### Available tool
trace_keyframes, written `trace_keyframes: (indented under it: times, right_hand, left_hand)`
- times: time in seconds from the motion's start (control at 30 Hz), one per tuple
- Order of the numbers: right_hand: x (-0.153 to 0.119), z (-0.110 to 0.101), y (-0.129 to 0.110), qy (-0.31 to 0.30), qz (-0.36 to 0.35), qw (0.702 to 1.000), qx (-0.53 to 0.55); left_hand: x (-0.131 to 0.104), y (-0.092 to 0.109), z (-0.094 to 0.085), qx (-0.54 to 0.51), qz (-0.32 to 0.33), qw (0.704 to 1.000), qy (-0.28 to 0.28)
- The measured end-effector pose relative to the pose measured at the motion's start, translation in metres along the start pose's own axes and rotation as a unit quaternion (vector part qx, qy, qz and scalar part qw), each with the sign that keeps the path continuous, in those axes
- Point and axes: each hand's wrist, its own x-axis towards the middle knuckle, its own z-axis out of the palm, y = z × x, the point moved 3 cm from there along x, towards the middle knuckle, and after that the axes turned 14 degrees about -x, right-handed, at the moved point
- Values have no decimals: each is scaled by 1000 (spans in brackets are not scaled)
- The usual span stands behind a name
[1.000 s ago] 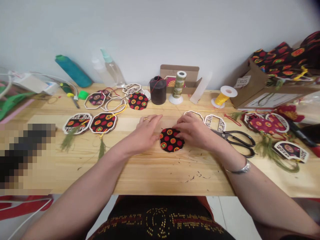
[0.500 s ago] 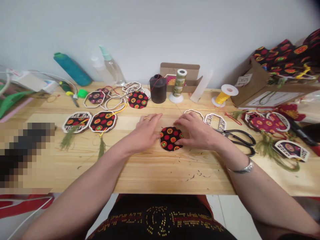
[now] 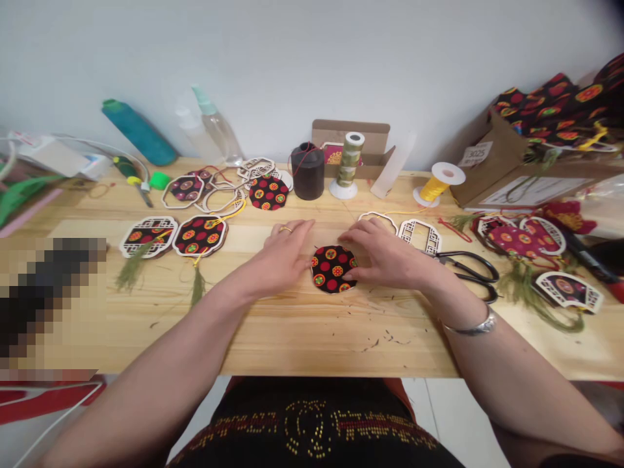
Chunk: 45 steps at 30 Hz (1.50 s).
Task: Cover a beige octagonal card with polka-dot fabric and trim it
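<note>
head view, left hand [image 3: 283, 257] and right hand [image 3: 387, 257] flat, pressing fabric disc [image 3: 334, 268]

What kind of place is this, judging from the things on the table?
Probably a small craft workbench for making fabric ornaments. On the wooden table lie thread spools, scissors and finished tasselled ornaments. Both hands, left and right, press a patterned fabric disc.
</note>
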Motion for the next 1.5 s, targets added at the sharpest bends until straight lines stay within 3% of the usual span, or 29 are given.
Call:
trace_keyframes:
  times: [0.77,1.03,1.5]
  right_hand:
    - [-1,0,0,-9,24,1000,6]
    - [0,-1,-2,-15,9,1000,-6]
    - [-1,0,3,-28,1,1000,9]
  left_hand:
    - [1,-3,1,-1,-7,1000,5]
    - [0,-4,1,-9,13,1000,8]
    - [-1,-1,0,-14,-9,1000,4]
